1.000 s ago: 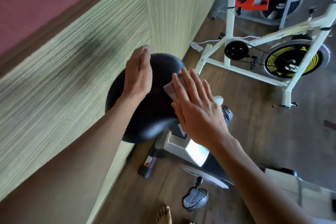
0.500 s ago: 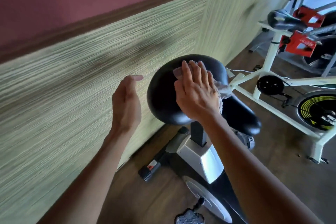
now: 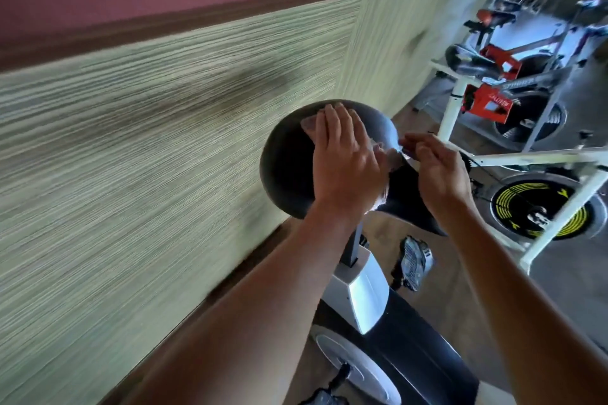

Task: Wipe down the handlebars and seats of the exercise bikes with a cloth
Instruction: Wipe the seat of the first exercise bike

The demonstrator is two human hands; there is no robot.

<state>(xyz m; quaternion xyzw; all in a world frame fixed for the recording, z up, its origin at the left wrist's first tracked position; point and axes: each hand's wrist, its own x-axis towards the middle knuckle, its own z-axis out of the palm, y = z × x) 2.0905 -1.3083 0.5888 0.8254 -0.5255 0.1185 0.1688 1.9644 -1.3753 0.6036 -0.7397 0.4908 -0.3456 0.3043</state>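
left hand (image 3: 342, 161): lies flat on the seat with its fingers straight and together, pressing the cloth down.
cloth (image 3: 307, 124): pale, mostly hidden under the left palm; one corner shows past the fingertips, another bit by the thumb side.
right hand (image 3: 436, 171): just right of the left hand, fingers loosely bent, tips near the cloth's right edge; blur hides whether they pinch it.
seat (image 3: 284, 168): wide black saddle, upright on its post, close to the wall.
post (image 3: 352, 246): dark, runs down into a silver housing.
pedal (image 3: 413, 261): grey, below the right wrist.
wall (image 3: 148, 148): green ribbed panel, red above.
white bike (image 3: 513, 158): near the seat's right, yellow-marked flywheel.
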